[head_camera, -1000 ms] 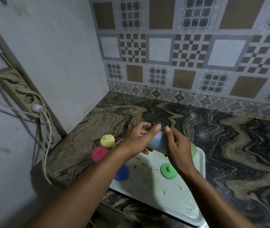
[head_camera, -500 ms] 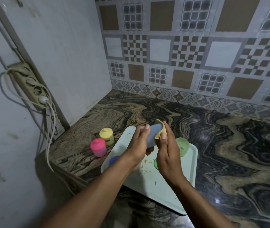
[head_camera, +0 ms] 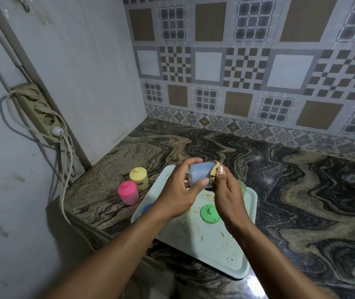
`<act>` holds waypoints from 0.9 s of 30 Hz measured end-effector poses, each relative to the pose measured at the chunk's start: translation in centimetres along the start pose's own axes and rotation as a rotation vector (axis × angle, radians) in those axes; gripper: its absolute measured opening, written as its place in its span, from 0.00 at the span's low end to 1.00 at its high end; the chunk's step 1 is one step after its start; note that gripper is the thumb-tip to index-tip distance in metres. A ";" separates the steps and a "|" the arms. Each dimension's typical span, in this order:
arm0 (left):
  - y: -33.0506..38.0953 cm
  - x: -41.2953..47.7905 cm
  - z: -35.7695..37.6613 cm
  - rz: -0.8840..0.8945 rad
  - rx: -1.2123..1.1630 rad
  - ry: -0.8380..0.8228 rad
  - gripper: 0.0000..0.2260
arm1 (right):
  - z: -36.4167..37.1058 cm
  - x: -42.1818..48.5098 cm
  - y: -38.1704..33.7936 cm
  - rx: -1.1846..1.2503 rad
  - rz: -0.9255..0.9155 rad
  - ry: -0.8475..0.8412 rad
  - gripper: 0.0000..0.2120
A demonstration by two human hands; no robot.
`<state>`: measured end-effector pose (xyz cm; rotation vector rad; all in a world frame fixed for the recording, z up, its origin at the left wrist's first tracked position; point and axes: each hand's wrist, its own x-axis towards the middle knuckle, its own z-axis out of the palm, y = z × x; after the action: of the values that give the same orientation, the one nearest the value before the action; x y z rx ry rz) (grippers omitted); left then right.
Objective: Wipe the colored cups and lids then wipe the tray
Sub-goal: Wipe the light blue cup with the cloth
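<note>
Above the pale tray (head_camera: pixel 211 244), my left hand (head_camera: pixel 178 193) grips a light blue cup (head_camera: pixel 200 174) lying on its side. My right hand (head_camera: pixel 226 195) presses a tan cloth (head_camera: pixel 215 170) against the cup's right end. A green lid (head_camera: pixel 209 213) lies on the tray, which carries yellowish smears. A blue lid (head_camera: pixel 147 207) shows at the tray's left edge, mostly hidden by my left wrist. A green cup (head_camera: pixel 243 187) peeks out behind my right hand. Left of the tray, a pink lidded cup (head_camera: pixel 128 192) and a yellow lidded cup (head_camera: pixel 138 178) stand on the counter.
The marbled counter (head_camera: pixel 301 190) runs right and back to a tiled wall (head_camera: pixel 248 72). A grey panel (head_camera: pixel 86 83) closes the left side. A power strip with cords (head_camera: pixel 40 113) hangs on the left wall past the counter's edge.
The cup has turned in my hands and the cloth now sits at its right end. The view has shifted slightly; the green lid is uncovered again.
</note>
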<state>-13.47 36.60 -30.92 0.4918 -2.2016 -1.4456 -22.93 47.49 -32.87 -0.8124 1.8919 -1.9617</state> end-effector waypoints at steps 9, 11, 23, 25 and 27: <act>0.5 -1.0 -0.8 -0.027 -0.009 -0.009 0.25 | -0.4 -0.7 -0.6 0.043 0.028 0.000 0.23; 0.6 -0.9 -1.3 0.031 0.039 -0.050 0.26 | -0.5 -1.1 -1.0 0.133 0.085 -0.027 0.19; -0.4 -2.1 -3.1 0.013 0.239 -0.068 0.24 | -0.8 1.2 -3.0 0.354 0.828 0.004 0.14; -0.9 -2.0 -3.8 -0.075 0.166 -0.024 0.26 | -0.2 1.3 -2.9 0.242 0.685 0.057 0.15; -1.4 -1.4 -4.4 -0.130 0.108 -0.034 0.30 | 1.6 0.0 -3.1 -0.015 0.293 0.059 0.17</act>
<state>-9.79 33.50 -31.00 0.6633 -2.3218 -1.4138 -21.48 46.44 -29.82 -0.4533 1.9346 -1.8099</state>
